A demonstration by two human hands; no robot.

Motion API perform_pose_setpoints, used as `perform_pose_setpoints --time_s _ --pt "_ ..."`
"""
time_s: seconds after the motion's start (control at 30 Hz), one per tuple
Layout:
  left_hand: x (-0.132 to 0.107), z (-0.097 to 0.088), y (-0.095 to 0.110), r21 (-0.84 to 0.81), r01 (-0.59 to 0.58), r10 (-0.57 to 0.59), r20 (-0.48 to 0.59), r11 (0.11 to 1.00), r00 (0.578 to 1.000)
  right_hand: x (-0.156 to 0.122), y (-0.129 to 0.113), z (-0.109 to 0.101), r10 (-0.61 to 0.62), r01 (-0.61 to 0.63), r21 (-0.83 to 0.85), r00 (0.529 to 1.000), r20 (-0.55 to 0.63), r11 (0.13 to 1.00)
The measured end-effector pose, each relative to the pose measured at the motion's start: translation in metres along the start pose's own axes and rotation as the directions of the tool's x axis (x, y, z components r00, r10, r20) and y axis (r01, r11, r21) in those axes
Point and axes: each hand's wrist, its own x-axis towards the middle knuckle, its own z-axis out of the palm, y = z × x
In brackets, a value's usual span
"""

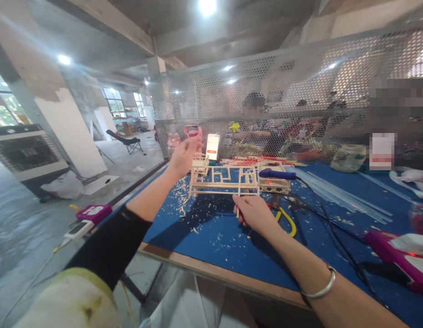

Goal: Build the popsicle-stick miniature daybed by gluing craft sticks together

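Note:
A frame of thin pale wooden sticks (214, 186) stands on the blue table, with small shapes of sticks inside it. My right hand (254, 212) is closed at its near right side, pinching a thin wooden stick (239, 184) that crosses the front of the frame upright. My left hand (186, 155) is raised over the frame's far left corner, fingers curled; what they hold, if anything, is hidden. Just beyond those fingers is a pink object with a loop (193, 131). Beside this hand sits a small stick-built piece (200, 160).
A blue-handled corded tool (277, 174) lies against another stick-built piece (274, 185). Nearby are yellow-handled pliers (287, 222), clear strips (337, 193), red-and-pale sticks (259, 161) and a lit phone (213, 146). A perforated metal screen (204, 100) stands behind; people are beyond it.

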Motion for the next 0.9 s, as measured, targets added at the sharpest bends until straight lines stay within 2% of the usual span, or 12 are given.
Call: perform_pose_setpoints --time_s 0.03,0.1,0.17,0.23,0.27,0.3,0.4,0.47,0.53,0.6,0.77,0.9 --pt "-0.01 -0.004 -0.001 -0.056 0.033 -0.043 -0.195 0.998 0.98 0.0 0.001 0.0 -0.011 0.011 -0.01 1.0 -0.002 1.0" --pt "-0.042 -0.008 -0.002 -0.163 0.13 -0.193 -0.469 0.978 0.862 0.001 0.001 0.0 -0.033 0.033 -0.032 0.999 -0.003 0.999" --pt "-0.083 -0.005 -0.002 -0.301 0.242 -0.376 -0.554 0.922 0.743 0.001 0.001 0.0 -0.065 0.065 -0.06 0.998 -0.006 0.996" --pt "-0.126 0.005 0.001 -0.43 0.309 -0.52 -0.567 0.848 0.639 0.002 0.002 0.0 -0.095 0.094 -0.09 0.995 -0.012 0.992" --pt "-0.145 0.012 0.005 -0.48 0.327 -0.565 -0.527 0.814 0.634 0.002 0.002 0.0 -0.105 0.103 -0.103 0.994 -0.016 0.989" --pt "-0.161 0.02 0.009 -0.525 0.347 -0.6 -0.452 0.777 0.66 0.002 0.002 0.0 -0.112 0.109 -0.113 0.994 -0.02 0.988" --pt "-0.182 0.045 0.027 -0.628 0.518 -0.709 -0.078 0.581 0.701 0.002 0.003 -0.001 -0.129 0.123 -0.136 0.991 -0.031 0.983" --pt "-0.176 0.06 0.036 -0.662 0.581 -0.754 0.037 0.473 0.656 0.002 0.003 -0.002 -0.146 0.14 -0.153 0.989 -0.032 0.978" --pt "-0.162 0.073 0.04 -0.69 0.629 -0.819 0.09 0.359 0.567 0.002 0.001 -0.003 -0.157 0.148 -0.181 0.987 -0.035 0.972" --pt "-0.146 0.082 0.041 -0.706 0.646 -0.844 0.129 0.291 0.521 0.001 0.0 -0.004 -0.163 0.15 -0.219 0.986 -0.04 0.964" --pt "-0.121 0.101 0.04 -0.739 0.625 -0.848 0.143 0.251 0.51 -0.001 -0.004 -0.006 -0.196 0.177 -0.303 0.98 -0.033 0.936" --pt "-0.114 0.114 0.037 -0.769 0.571 -0.825 0.105 0.287 0.555 -0.001 -0.004 -0.006 -0.211 0.192 -0.328 0.977 -0.024 0.925"
